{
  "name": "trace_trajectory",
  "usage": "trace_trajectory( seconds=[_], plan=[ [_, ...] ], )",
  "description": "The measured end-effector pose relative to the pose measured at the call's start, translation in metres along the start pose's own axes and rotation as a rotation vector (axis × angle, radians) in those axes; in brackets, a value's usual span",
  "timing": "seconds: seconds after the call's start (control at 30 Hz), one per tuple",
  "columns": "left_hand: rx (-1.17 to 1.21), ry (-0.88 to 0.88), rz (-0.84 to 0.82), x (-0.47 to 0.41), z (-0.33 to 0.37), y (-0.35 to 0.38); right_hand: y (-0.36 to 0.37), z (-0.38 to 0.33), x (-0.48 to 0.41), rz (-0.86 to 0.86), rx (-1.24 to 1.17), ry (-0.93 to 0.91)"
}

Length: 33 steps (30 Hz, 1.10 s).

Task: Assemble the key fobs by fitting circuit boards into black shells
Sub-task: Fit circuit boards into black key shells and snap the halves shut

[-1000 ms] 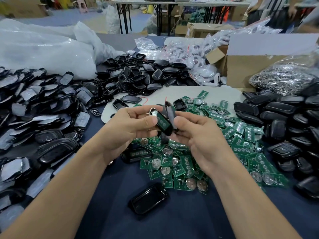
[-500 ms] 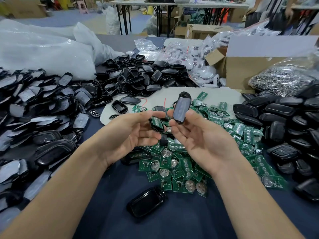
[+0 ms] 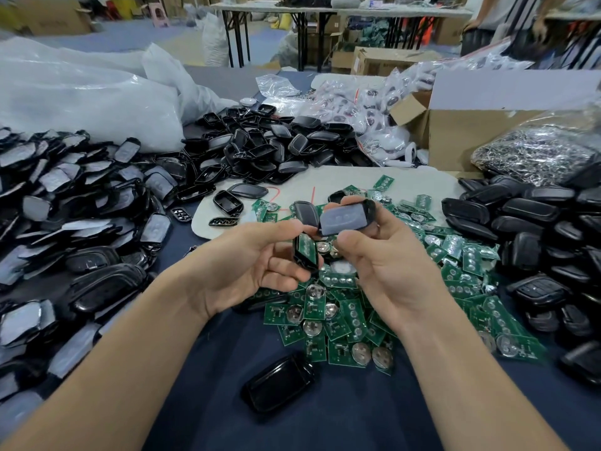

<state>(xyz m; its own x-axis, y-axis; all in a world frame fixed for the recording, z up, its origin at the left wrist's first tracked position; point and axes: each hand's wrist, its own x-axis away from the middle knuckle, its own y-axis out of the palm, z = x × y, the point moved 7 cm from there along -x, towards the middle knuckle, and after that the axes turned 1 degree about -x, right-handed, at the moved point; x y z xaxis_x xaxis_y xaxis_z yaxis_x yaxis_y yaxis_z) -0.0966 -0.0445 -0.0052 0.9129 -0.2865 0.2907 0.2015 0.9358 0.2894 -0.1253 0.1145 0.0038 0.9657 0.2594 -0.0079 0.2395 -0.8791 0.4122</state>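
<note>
A single black shell half (image 3: pixel 278 384) lay on the dark blue table cover (image 3: pixel 325 424) nearest the worker, just short of a loose heap of green circuit boards (image 3: pixel 344 323), many showing round silver battery holders. Above that heap the left hand (image 3: pixel 247 265) gripped a black shell (image 3: pixel 305 253) between thumb and curled fingers, a green board seated inside it. The right hand (image 3: pixel 387 265) pinched a second shell piece (image 3: pixel 346 216) between thumb and fingers, its pale grey button pad facing the camera; the piece was tilted, its lower left corner close to the left hand's shell, though contact could not be made out. Stacks of black shells flanked the work: film-covered ones at left (image 3: pixel 81 206), dark closed ones at right (image 3: pixel 536 229), and open halves farther back (image 3: pixel 266 148). Beyond them sat white plastic sacks (image 3: pixel 81 92), a cardboard box (image 3: pixel 471 135) and a clear bag of metal rings (image 3: pixel 536 154). Folding tables (image 3: pixel 292 8) stood in the distance.
</note>
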Motion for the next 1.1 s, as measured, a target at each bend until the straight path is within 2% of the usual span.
trace_trajectory(
  seconds=[0.13, 0.27, 0.4, 0.47, 0.63, 0.77, 0.83, 0.93, 1.0, 1.1],
  plan=[
    [-0.037, 0.016, 0.028, -0.001, 0.001, 0.002, 0.002, -0.004, 0.001, 0.047, 0.219, -0.138],
    [-0.07, 0.036, 0.129, -0.004, 0.001, -0.004, -0.004, -0.002, -0.001, 0.093, 0.339, -0.115],
    [-0.126, 0.064, 0.183, -0.004, 0.002, -0.009, -0.008, 0.011, -0.004, 0.075, 0.305, 0.055],
    [-0.153, 0.077, 0.176, -0.004, 0.003, -0.009, -0.009, 0.013, -0.005, 0.091, 0.292, 0.075],
    [-0.148, 0.111, 0.153, -0.003, 0.004, -0.01, -0.014, 0.011, -0.004, 0.209, 0.359, 0.031],
    [-0.133, 0.117, 0.148, -0.002, 0.005, -0.009, -0.016, 0.007, -0.001, 0.269, 0.265, 0.023],
    [-0.125, 0.113, 0.142, -0.002, 0.004, -0.008, -0.013, 0.004, 0.0, 0.268, 0.276, 0.0],
    [-0.152, 0.121, 0.148, -0.003, 0.004, -0.007, -0.007, -0.003, 0.003, 0.248, 0.436, -0.096],
    [-0.192, 0.13, 0.195, -0.004, 0.004, -0.009, -0.002, -0.005, 0.006, 0.226, 0.531, -0.131],
    [-0.253, 0.106, 0.264, -0.006, 0.0, -0.012, 0.002, -0.002, 0.008, 0.215, 0.533, -0.115]
  ],
)
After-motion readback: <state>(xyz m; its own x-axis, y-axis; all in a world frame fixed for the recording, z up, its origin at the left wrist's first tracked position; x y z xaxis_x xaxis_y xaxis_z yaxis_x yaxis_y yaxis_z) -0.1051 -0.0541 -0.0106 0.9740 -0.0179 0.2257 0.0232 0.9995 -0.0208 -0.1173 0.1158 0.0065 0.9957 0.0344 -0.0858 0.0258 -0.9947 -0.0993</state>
